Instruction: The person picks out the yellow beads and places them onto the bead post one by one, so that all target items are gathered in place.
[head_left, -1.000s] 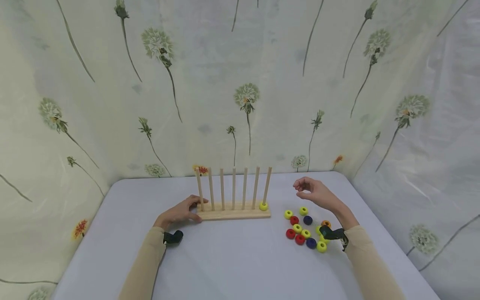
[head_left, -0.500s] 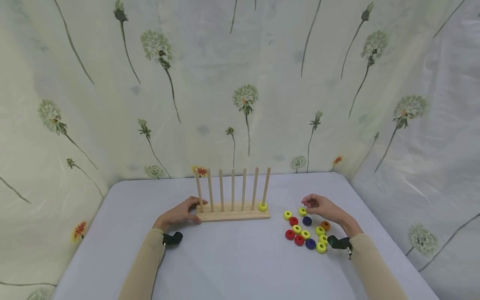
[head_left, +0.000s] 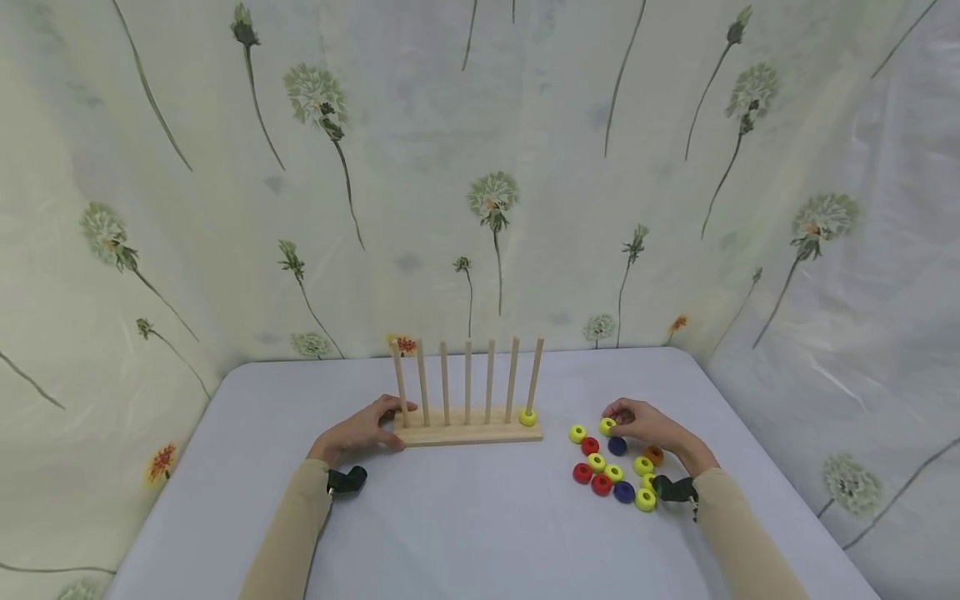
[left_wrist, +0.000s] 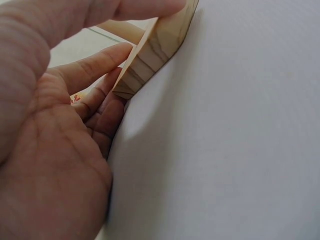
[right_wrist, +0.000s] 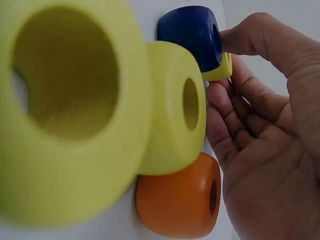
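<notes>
My left hand (head_left: 362, 427) grips the left end of a pale wooden peg rack (head_left: 472, 435), thumb at the front edge and fingers behind. In the left wrist view the thumb lies over the end of the base (left_wrist: 152, 52). One yellow bead (head_left: 528, 420) sits at the bottom of the rack's rightmost peg. On the right, my right hand (head_left: 654, 423) pinches a yellow bead (head_left: 603, 431) at the far side of a loose bead group. The right wrist view shows that bead (right_wrist: 217, 75) partly hidden behind a dark blue bead (right_wrist: 187, 35).
Loose beads lie close together on the white table (head_left: 480, 525): several yellow, several red (head_left: 582, 473), two dark blue (head_left: 623, 492) and an orange bead (head_left: 655, 455). Several bare upright pegs (head_left: 468, 383) stand on the rack. A flower-printed cloth (head_left: 420, 208) hangs behind.
My right hand has come down toward the beads, and its thumb and fingers have closed on the far yellow bead. My left hand and the rack have stayed in place.
</notes>
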